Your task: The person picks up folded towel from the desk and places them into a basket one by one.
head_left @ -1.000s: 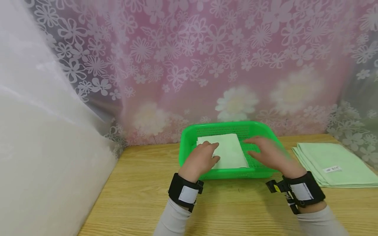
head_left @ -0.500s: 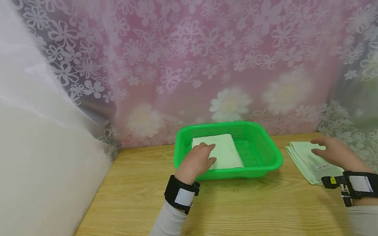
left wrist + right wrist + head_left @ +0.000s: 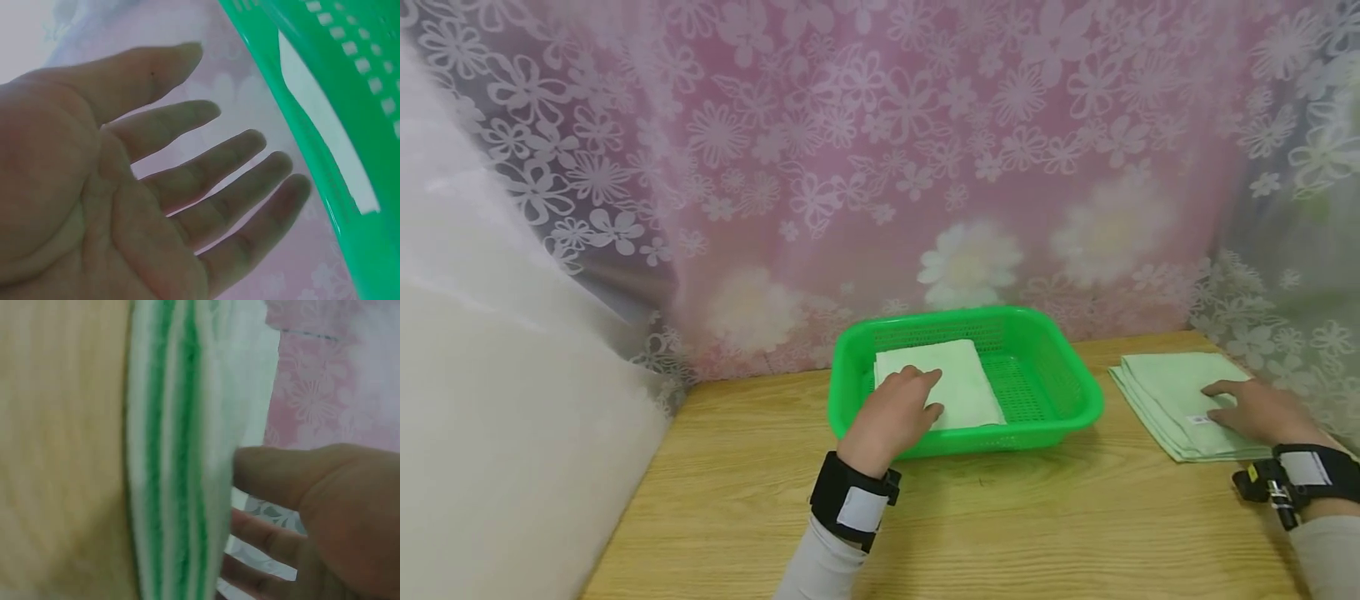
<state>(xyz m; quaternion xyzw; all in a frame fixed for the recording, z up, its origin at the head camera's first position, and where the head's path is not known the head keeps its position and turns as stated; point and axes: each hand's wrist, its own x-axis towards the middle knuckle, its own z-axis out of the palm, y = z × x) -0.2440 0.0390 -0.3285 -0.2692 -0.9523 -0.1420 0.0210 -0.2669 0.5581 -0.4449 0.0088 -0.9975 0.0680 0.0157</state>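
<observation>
A folded pale green towel [image 3: 1180, 400] with a small white label lies on the table at the right. My right hand [image 3: 1262, 412] rests over its label side, thumb and fingertips touching the top layer. The right wrist view shows the towel's stacked folded edges [image 3: 178, 456] with the thumb against its upper face. At the middle stands a green plastic basket [image 3: 1078, 400] holding another folded pale cloth [image 3: 966, 387] in its left half. Over the basket's front left rim my left hand [image 3: 891, 412] hovers. Its fingers [image 3: 206, 172] are spread and hold nothing.
The wooden table [image 3: 1000, 525] runs under everything. A pink flowered curtain [image 3: 880, 167] hangs right behind the basket, and a white sheet [image 3: 512, 400] slopes along the left side.
My right hand has moved from above the basket to the right and come down onto the folded towel. The left hand stays over the basket, and the head view has shifted slightly right.
</observation>
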